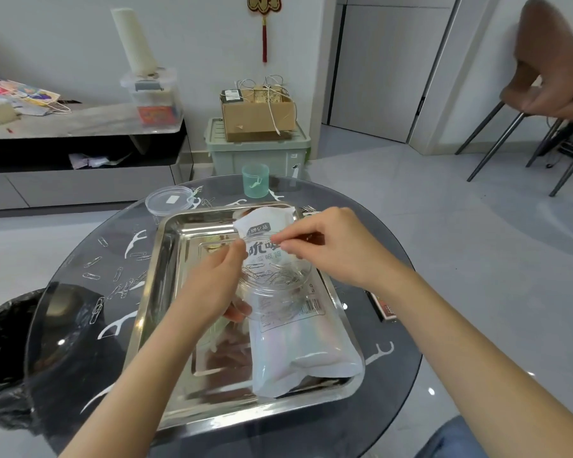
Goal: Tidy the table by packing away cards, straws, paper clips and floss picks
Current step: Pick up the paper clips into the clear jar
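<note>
Dark glass table (361, 312), steel tray (166, 259) mid-frame, straw bag (295, 352) already in it. Left hand (212, 282) grips a clear tub (272, 292) of clips, right hand (331, 246) pinches what looks like a paper clip (277, 241) above it. Loose clips (93, 276) and floss picks (136, 241) at frame left aren't packed yet.

1 wide-angle view was taken from a camera worn on the person's head. It faced forward and tilted down, close above the left hand (212, 285) and right hand (328, 249), which sat mid-frame over a round glass table (377, 401). Farther off lay floor (411, 200), wall (196, 44) and door (384, 67).
</note>
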{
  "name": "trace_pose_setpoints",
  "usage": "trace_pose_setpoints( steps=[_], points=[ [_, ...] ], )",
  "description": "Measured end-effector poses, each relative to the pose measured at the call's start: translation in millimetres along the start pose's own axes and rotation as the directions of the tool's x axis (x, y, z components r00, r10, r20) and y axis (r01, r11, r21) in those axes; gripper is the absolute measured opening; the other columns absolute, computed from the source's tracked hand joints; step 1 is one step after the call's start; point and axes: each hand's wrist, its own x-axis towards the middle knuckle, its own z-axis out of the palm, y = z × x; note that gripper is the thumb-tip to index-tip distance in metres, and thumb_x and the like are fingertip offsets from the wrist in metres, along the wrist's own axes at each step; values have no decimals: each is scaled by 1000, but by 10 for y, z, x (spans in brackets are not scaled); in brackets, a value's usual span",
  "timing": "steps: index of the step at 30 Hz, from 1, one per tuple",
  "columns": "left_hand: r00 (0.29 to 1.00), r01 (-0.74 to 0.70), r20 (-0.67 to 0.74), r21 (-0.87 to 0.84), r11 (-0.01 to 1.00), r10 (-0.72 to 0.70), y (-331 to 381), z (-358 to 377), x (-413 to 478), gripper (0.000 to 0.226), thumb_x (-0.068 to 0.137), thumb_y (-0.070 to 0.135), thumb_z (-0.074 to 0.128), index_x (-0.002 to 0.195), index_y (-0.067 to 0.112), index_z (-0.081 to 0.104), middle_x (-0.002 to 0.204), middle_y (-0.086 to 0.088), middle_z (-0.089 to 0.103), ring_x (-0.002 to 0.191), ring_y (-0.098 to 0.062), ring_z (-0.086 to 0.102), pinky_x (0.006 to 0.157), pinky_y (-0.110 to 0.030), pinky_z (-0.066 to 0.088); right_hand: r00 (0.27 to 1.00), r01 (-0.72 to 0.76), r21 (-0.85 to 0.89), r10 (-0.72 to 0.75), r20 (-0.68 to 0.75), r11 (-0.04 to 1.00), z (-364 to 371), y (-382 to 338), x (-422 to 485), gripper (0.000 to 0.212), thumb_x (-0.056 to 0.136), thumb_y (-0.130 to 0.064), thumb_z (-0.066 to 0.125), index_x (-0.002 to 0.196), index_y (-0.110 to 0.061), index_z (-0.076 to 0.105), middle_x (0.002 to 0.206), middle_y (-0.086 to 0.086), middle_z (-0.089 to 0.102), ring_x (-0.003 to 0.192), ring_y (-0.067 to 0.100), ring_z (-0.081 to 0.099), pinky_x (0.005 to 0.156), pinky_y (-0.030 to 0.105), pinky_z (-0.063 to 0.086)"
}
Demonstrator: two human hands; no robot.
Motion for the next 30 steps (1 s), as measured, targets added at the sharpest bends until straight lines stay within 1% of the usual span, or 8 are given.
trace_pose_setpoints(
  steps=[5,8,10,13,17,20,24,30],
  points=[
    [999,52,4,-91,994,-52,-36,-6,11,48,100,49,24,123,16,52,108,-10,61,49,-19,65,43,-25,49,968,-107,-34,97,-230,994,-99,347,88,21,91,-12,60,107,-17,73,104,-3,72,84,0,60,75,1,42],
    [994,104,29,-162,981,-101,-35,-8,10,44,101,45,24,121,16,51,108,-15,60,51,-22,66,46,-27,52,960,-269,-325,278,-19,907,-14,844,96,36,94,-5,48,124,-17,63,122,5,64,113,19,57,94,20,42],
    [993,116,48,-182,976,-109,-8,6,-5,41,101,42,26,122,15,50,100,-16,61,54,-24,66,49,-29,55,913,-260,-438,367,177,860,88,1066,75,44,94,-3,43,135,-16,52,136,8,54,127,26,46,106,34,37],
    [993,112,55,-184,976,-104,30,19,-28,37,102,38,28,122,15,47,94,-15,60,58,-26,63,49,-29,55,900,-170,-449,324,293,877,181,1114,117,47,98,-11,39,145,-16,37,156,8,24,144,24,20,117,36,19],
    [993,108,61,-169,980,-98,60,-1,-46,33,102,38,28,118,17,48,92,-14,59,63,-27,61,56,-33,55,888,-61,-408,236,394,911,191,1039,157,44,100,-18,39,144,-24,40,154,-5,28,140,22,25,115,33,21],
    [995,92,61,-150,984,-84,77,-10,-28,34,101,40,28,117,18,49,94,-14,58,64,-27,62,58,-33,55,830,-82,-406,287,478,910,66,968,83,46,98,-18,42,143,-28,40,152,-17,27,136,14,31,108,23,25],
    [993,104,66,-149,983,-95,70,-24,18,39,101,43,28,123,18,48,92,-16,62,65,-27,65,57,-32,56,818,-25,-447,276,505,894,-41,972,-14,48,87,-30,63,134,-32,51,145,-24,37,128,12,44,103,35,40],
    [993,106,72,-169,980,-95,54,-15,15,40,101,42,30,125,16,47,96,-14,59,65,-29,63,53,-30,56,871,45,-517,220,440,855,1,975,-95,50,75,-29,75,124,-28,62,130,-10,54,118,15,49,94,33,43]
  ],
)
